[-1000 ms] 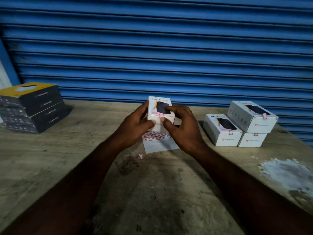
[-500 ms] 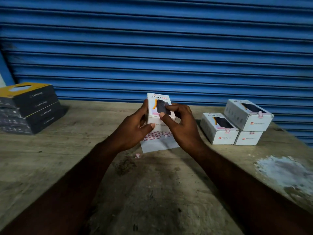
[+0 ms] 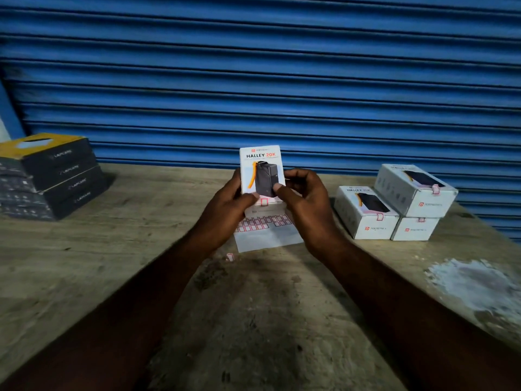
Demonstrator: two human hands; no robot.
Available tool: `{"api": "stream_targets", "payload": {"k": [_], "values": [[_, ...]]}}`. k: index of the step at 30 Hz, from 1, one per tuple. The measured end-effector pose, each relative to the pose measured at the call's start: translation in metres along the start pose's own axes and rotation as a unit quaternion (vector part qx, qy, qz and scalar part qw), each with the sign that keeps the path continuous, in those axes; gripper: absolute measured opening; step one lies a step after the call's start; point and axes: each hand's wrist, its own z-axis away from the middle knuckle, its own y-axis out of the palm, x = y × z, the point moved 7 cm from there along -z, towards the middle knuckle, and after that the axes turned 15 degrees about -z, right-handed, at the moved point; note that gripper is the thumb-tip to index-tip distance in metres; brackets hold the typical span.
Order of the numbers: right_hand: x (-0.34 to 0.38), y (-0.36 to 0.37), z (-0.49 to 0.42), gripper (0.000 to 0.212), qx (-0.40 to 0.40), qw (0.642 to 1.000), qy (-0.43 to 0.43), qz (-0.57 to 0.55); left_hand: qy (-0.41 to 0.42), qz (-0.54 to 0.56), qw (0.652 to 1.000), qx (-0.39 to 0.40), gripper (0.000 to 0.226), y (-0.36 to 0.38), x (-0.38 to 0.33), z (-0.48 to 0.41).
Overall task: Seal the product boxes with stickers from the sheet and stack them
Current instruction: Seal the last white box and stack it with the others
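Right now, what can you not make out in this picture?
Head view only.
Held box: lower edge covered by left hand and right hand.
Its small print: too blurred.
Sticker sheet: far part hidden behind box and hands.
Dark boxes: stack cut off by the left edge.

The white box (image 3: 260, 169) reads "HALLEY 20K" on its front.

The dark box stack (image 3: 53, 176) blocks the left, white boxes (image 3: 394, 201) the right; near table (image 3: 253, 320) between lies open.
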Motion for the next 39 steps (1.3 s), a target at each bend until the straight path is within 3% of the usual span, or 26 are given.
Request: {"api": "stream_targets", "payload": {"k": [5, 8, 10, 14, 17, 20, 26, 30, 32, 36, 39], "values": [[-0.002, -0.001, 0.001, 0.048, 0.023, 0.999, 0.011, 0.031, -0.020, 0.077, 0.996, 0.027, 0.041, 0.007, 0.003, 0.001], [-0.006, -0.003, -0.001, 0.046, 0.012, 0.999, 0.012, 0.034, -0.008, 0.069, 0.997, 0.030, 0.037, 0.008, 0.002, 0.003], [-0.010, -0.007, -0.004, 0.035, -0.005, 1.000, 0.017, 0.015, 0.015, 0.009, 0.999, 0.030, 0.042, 0.008, 0.002, 0.004], [-0.010, -0.007, -0.004, 0.009, -0.010, 1.000, 0.022, -0.013, 0.052, -0.240, 0.969, -0.020, 0.086, 0.000, -0.001, 0.006], [-0.010, -0.002, -0.001, 0.008, 0.004, 0.999, 0.038, -0.017, 0.066, -0.309, 0.946, -0.074, 0.085, -0.013, -0.010, 0.008], [-0.010, 0.000, 0.001, 0.011, 0.011, 0.999, 0.042, -0.014, 0.080, -0.280, 0.955, -0.053, 0.072, -0.010, -0.010, 0.007], [0.001, 0.003, 0.004, 0.052, 0.038, 0.998, 0.004, 0.052, 0.069, -0.129, 0.989, -0.001, 0.059, -0.005, -0.002, 0.005], [0.004, 0.005, 0.004, 0.047, 0.062, 0.994, -0.030, 0.084, 0.006, 0.011, 1.000, 0.003, 0.045, -0.004, 0.004, 0.005], [0.002, 0.006, 0.003, 0.049, 0.082, 0.989, -0.046, 0.111, 0.006, 0.007, 1.000, -0.016, 0.039, -0.004, 0.001, 0.007], [0.004, 0.012, 0.007, 0.058, 0.111, 0.984, -0.064, 0.127, -0.019, 0.013, 0.996, -0.083, 0.055, -0.012, 0.000, 0.007], [0.006, 0.012, 0.008, 0.049, 0.094, 0.989, -0.052, 0.097, -0.034, 0.034, 0.996, -0.075, 0.054, -0.010, 0.006, 0.003]]}}
